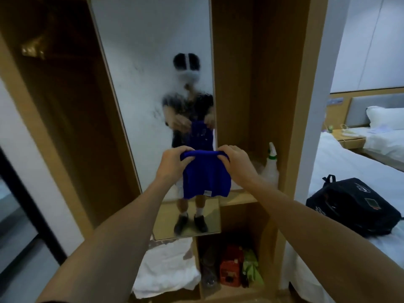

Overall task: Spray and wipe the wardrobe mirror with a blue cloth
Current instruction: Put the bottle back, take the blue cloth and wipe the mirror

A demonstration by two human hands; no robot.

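— Where have they got to with that mirror [150, 62]?

— Sprayed, I'd say, but hardly wiped. The glass is covered in a white film from the top down to about the level of the hands, with a few smeared patches where the reflection shows through. Below the hands the strip of mirror looks clear, though whether that part was cleaned or never sprayed I cannot tell.

— And the cloth?

— The blue cloth [206, 178] is held up in front of the mirror, not against it as far as I can judge. The left hand [175, 160] pinches one top corner and the right hand [235, 159] pinches the other, both closed tight on the fabric, so it hangs down between them like a little flag. It looks as though they are shaking it out or folding it before wiping.

— So the spray bottle [271, 165] is put down?

— Yes, it stands on the wardrobe shelf [238, 196] just to the right of the right hand, with neither hand on it. That is why I take the spraying to be finished, at least for now.

— What is left, then?

— Nearly all the wiping. The film above the hands still has to come off, and that is most of the glass.
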